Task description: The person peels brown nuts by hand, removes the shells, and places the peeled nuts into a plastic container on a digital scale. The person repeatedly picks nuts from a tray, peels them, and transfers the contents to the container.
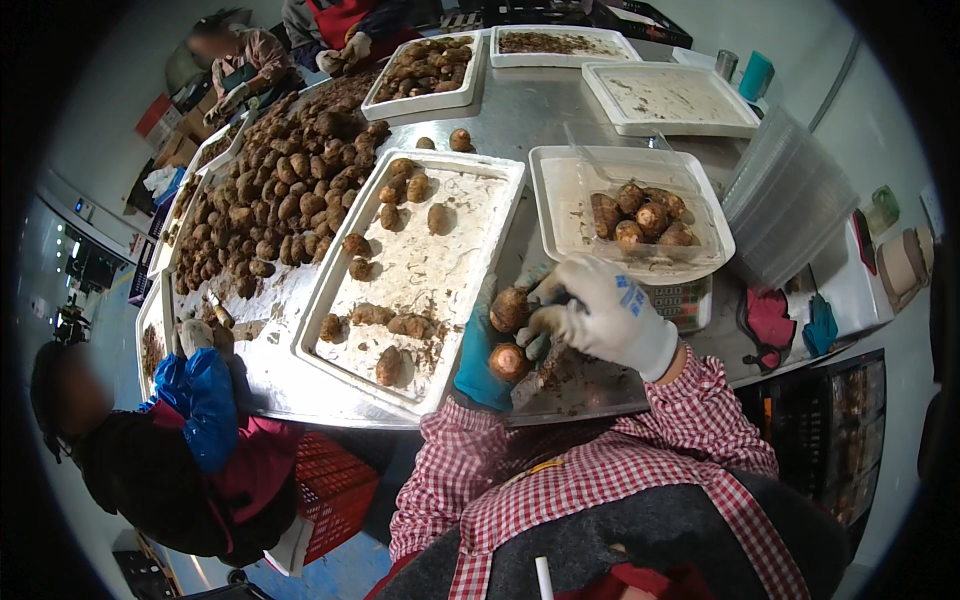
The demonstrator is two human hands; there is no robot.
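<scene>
Teal covered the left hand (478, 350), whose fingers grasped two taros (510, 309), just beside the tub (545, 205) on its near, left side. White covered the right hand (608, 308), nearer the tub; its fingers were curled close to the upper taro, though whether they gripped it could not be told.

The step in hand looked like working over that pair with both hands. The next move seemed to call for a steady left palm, so that neither round, uneven taro rolled out as the right fingers shifted.

Counted, the tub held about seven taros, some overlapping. Left of the tub, the foam tray (425, 270) held about eleven, scattered; two more lay loose on the table (505, 110), left of the tub's far edge. Well left of the tub spread a pile (290, 190) beyond counting. Three more foam trays (670, 95) stood beyond the tub, one heaped with taros. One scale (685, 308) showed at the tub's near edge, and one stack (785, 205) of clear plastic containers rose to its right.
</scene>
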